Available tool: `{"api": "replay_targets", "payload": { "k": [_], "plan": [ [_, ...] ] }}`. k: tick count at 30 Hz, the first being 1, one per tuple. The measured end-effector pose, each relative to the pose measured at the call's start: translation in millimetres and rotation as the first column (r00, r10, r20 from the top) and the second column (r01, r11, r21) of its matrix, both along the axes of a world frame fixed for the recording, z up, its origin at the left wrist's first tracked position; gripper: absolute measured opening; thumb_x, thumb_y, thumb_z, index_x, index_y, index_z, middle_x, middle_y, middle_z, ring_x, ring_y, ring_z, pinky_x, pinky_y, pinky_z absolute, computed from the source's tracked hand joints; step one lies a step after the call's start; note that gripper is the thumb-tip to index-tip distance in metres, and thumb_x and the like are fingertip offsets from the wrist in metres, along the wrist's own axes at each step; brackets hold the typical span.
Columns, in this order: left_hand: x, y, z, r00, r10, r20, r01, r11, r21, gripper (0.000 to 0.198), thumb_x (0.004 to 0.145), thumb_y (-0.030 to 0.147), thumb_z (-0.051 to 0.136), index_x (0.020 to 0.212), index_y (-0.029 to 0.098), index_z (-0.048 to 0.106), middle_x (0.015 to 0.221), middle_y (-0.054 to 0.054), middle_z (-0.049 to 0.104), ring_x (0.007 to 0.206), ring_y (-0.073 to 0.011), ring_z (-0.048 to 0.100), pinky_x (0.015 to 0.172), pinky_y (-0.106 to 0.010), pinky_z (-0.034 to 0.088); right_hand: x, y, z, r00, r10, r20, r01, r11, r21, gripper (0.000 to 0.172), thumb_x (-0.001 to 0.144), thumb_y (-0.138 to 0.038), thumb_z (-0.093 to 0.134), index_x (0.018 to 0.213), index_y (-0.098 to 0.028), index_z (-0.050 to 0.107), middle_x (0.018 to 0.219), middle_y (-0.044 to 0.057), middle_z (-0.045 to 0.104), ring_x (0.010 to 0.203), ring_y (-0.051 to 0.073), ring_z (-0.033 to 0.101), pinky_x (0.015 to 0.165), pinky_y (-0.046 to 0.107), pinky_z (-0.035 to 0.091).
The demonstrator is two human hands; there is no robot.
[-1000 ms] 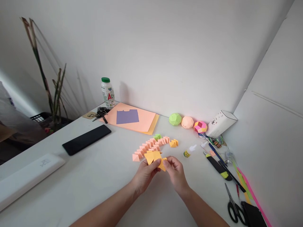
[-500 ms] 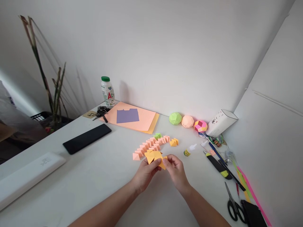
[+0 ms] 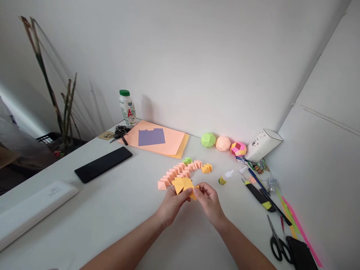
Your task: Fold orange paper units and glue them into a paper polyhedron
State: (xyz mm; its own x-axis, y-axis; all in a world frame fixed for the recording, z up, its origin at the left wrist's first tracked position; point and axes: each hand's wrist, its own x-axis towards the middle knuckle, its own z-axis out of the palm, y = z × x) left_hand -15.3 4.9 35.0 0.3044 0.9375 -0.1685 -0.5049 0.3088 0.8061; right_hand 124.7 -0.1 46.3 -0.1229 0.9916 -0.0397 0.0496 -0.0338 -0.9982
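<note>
Between both hands is a yellow-orange folded paper model [image 3: 182, 183] made of joined angular pieces. My left hand [image 3: 174, 204] grips its lower left part, thumb on top. At its right end, my right hand [image 3: 209, 200] pinches a flap between thumb and fingers. Just beyond lie rows of small peach folded paper pieces [image 3: 174, 172], partly hidden behind the model. Some green folded pieces [image 3: 187, 161] sit at the far end of those rows. A few yellow-orange folded pieces [image 3: 206, 168] stand to their right. The undersides of my fingers are hidden.
Right of my hands lie a small glue bottle [image 3: 225, 177], a utility knife [image 3: 258, 195] and scissors [image 3: 278, 242]. Three paper balls [image 3: 223, 143] line the wall. Peach paper sheets [image 3: 171, 148], a black slab-like object [image 3: 103, 164] and a white bottle [image 3: 128, 108] are at left.
Both hands keep their hold on the paper model, which seems to have tilted very slightly. The camera view has shifted a little; the objects on the table stay in place.
</note>
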Motion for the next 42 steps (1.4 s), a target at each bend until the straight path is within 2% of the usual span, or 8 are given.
{"api": "replay_targets", "payload": {
  "k": [9,16,20,26,31,34,39,42],
  "plan": [
    [-3,2,0.9,0.998,-0.057,-0.026,0.057,0.998,-0.006,0.016,0.069,0.03,0.068,0.077,0.017,0.062,0.073,-0.002,0.055,0.071,-0.0145,0.05,0.063,-0.026,0.043,5,4,2.1,0.998,0.054,-0.039,-0.058,0.993,-0.103,0.02,0.075,-0.039,0.063,0.073,-0.019,0.058,0.068,-0.001,0.057,0.067,0.016,0.054,0.065,0.028,0.043],
    [-1,0,-1.0,0.99,-0.12,0.071,0.119,0.993,0.013,0.02,0.071,0.033,0.069,0.085,0.019,0.063,0.079,-0.001,0.055,0.073,-0.014,0.05,0.065,-0.026,0.042,2,3,4.9,0.993,0.012,-0.115,-0.021,0.996,-0.082,0.017,0.074,-0.032,0.061,0.065,-0.02,0.054,0.064,-0.002,0.053,0.061,0.015,0.052,0.063,0.028,0.044],
    [0,-1,-1.1,0.991,-0.13,0.039,0.129,0.991,0.021,0.021,0.068,0.032,0.072,0.081,0.018,0.064,0.075,0.0,0.054,0.07,-0.013,0.048,0.064,-0.026,0.04,-1,1,4.5,0.987,0.014,-0.157,-0.026,0.997,-0.073,0.016,0.076,-0.03,0.059,0.065,-0.02,0.052,0.064,-0.003,0.05,0.059,0.014,0.051,0.062,0.028,0.043],
    [-2,-1,-0.9,0.994,-0.108,-0.028,0.109,0.992,0.058,0.018,0.071,0.031,0.069,0.08,0.017,0.062,0.074,-0.001,0.056,0.072,-0.0146,0.05,0.068,-0.027,0.04,1,1,6.6,1.0,0.026,-0.008,-0.026,0.999,-0.03,0.022,0.081,-0.033,0.054,0.064,-0.019,0.049,0.064,-0.003,0.045,0.062,0.013,0.043,0.06,0.025,0.037],
    [-3,0,-4.2,0.992,-0.124,-0.022,0.125,0.99,0.065,0.015,0.072,0.029,0.068,0.077,0.016,0.062,0.074,0.0,0.055,0.071,-0.014,0.049,0.065,-0.026,0.039,2,1,8.1,0.992,0.013,0.127,-0.018,0.999,0.033,0.021,0.078,-0.031,0.057,0.064,-0.019,0.05,0.066,-0.002,0.046,0.064,0.013,0.043,0.061,0.025,0.038],
    [-2,0,-6.3,0.984,-0.171,0.043,0.168,0.984,0.06,0.015,0.074,0.029,0.067,0.081,0.017,0.062,0.076,-0.001,0.054,0.072,-0.0141,0.049,0.066,-0.027,0.04,2,0,6.7,0.995,-0.004,0.1,-0.003,0.998,0.062,0.02,0.079,-0.03,0.055,0.064,-0.019,0.049,0.068,-0.002,0.047,0.064,0.013,0.045,0.059,0.025,0.04],
    [1,-2,-9.8,0.942,-0.22,0.255,0.226,0.974,0.006,0.022,0.077,0.034,0.062,0.094,0.02,0.062,0.091,-0.004,0.054,0.082,-0.0164,0.05,0.072,-0.031,0.043,3,-1,4.2,0.995,-0.091,0.045,0.083,0.986,0.146,0.019,0.084,-0.032,0.051,0.071,-0.019,0.05,0.074,-0.001,0.049,0.066,0.013,0.048,0.061,0.024,0.042],
    [4,-4,-11.0,0.941,-0.223,0.254,0.232,0.973,-0.007,0.021,0.074,0.028,0.066,0.093,0.02,0.063,0.089,-0.004,0.054,0.078,-0.0146,0.05,0.074,-0.031,0.043,2,-2,2.6,0.985,-0.152,0.077,0.134,0.97,0.204,0.018,0.085,-0.032,0.051,0.072,-0.019,0.05,0.077,0.0,0.05,0.069,0.014,0.049,0.064,0.025,0.043]
  ]
}}
